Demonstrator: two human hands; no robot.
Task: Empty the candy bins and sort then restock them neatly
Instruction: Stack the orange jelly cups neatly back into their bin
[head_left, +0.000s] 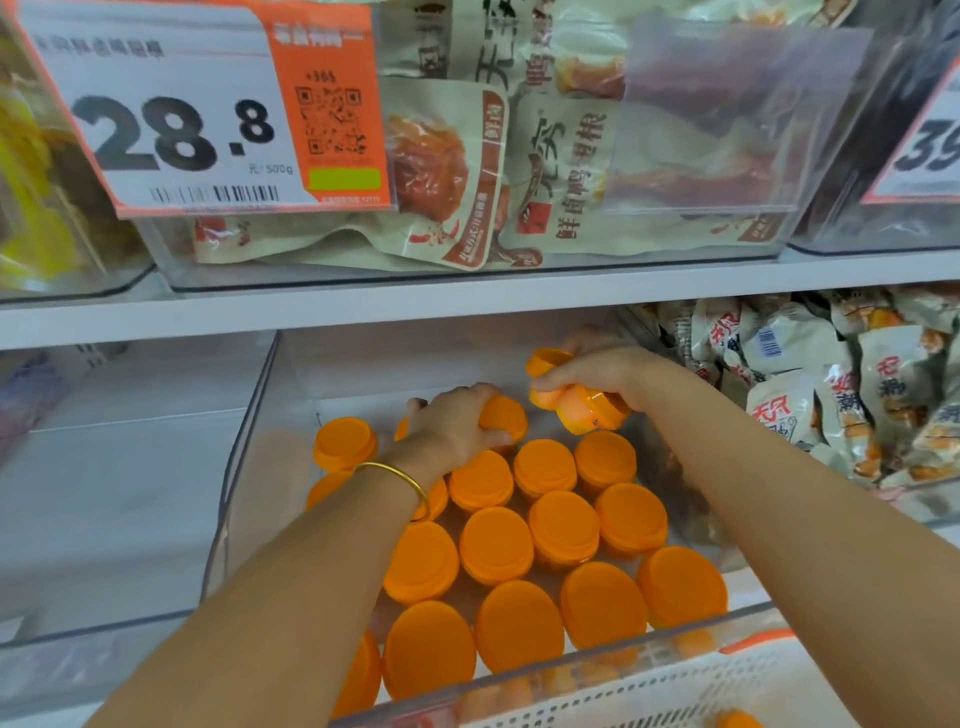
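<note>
A clear plastic bin on the lower shelf holds several small orange-lidded cups standing upright in rows. My left hand reaches to the back of the bin and its fingers curl over the lid of an orange cup in the back row. My right hand hovers above the back right of the bin and grips two orange cups, tilted on their sides. A gold bangle sits on my left wrist.
A white mesh basket lies below the bin's front edge with an orange cup in it. Another clear bin stands to the left, and a bin of beige snack packets to the right. The upper shelf overhangs with packet bins and price tags.
</note>
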